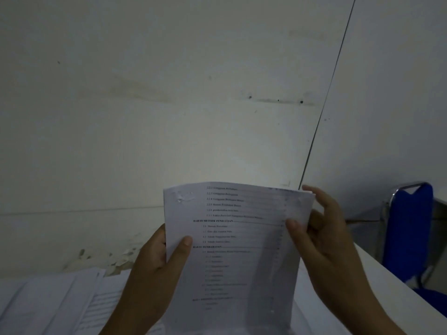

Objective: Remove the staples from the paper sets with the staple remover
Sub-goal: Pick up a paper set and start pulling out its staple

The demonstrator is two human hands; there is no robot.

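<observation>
A printed paper set (237, 238) stands upright in front of me, its top edge bowed and its top left corner torn and creased. My left hand (157, 267) grips its left edge, thumb across the front of the page. On the right edge my right hand (321, 235) holds it, thumb on the front and fingers curled behind. No staple remover is in view.
Several more printed sheets (60, 298) lie spread on the white table (377, 269) at the lower left. A pale wall (169, 93) fills the view behind. A blue chair with a metal frame (408, 228) stands at the right beyond the table edge.
</observation>
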